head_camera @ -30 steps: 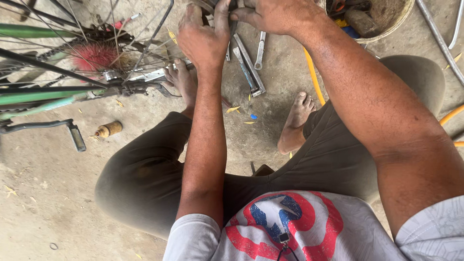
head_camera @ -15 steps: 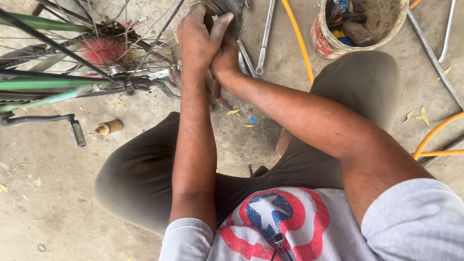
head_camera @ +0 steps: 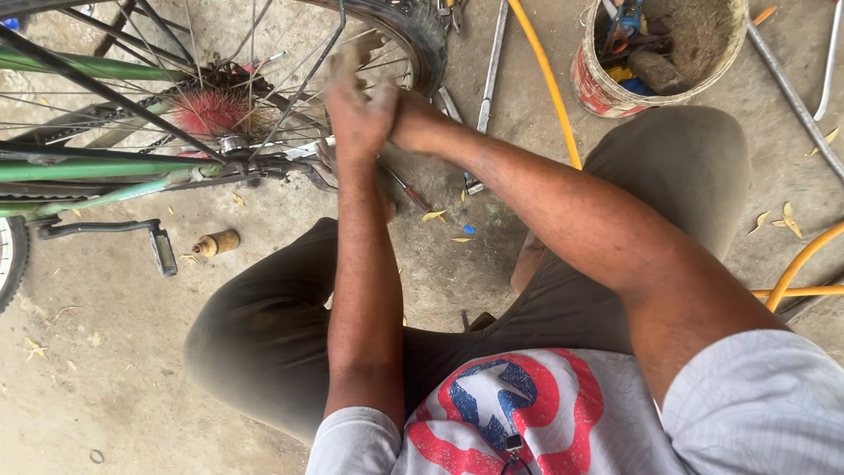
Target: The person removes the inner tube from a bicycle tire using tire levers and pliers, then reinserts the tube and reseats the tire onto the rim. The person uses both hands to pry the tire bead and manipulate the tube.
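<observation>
My left hand (head_camera: 352, 110) is raised in front of the rear wheel (head_camera: 413, 35) of a green bicycle (head_camera: 88, 167), fingers stretched upward and blurred. My right hand (head_camera: 403, 107) presses against its palm side and is mostly hidden behind it. Nothing shows between the two hands. Just left of them are the wheel's hub with a red bristly ring (head_camera: 211, 110) and the chain. A red-handled screwdriver (head_camera: 409, 193) lies on the concrete below the hands. I am squatting, with my knees on either side of my arms.
A pedal (head_camera: 163, 246) and a small brass-coloured piece (head_camera: 215, 244) lie at the left. Long wrenches (head_camera: 488, 70) and a yellow hose (head_camera: 545, 79) are beyond the hands. A dirty bucket (head_camera: 598, 88) holding tools stands at the top right, with metal rods (head_camera: 791, 88) beside it.
Both hands have come back from the tools on the ground and now press together in front of the wheel. The view has shifted, bringing the tyre and the bucket further into sight.
</observation>
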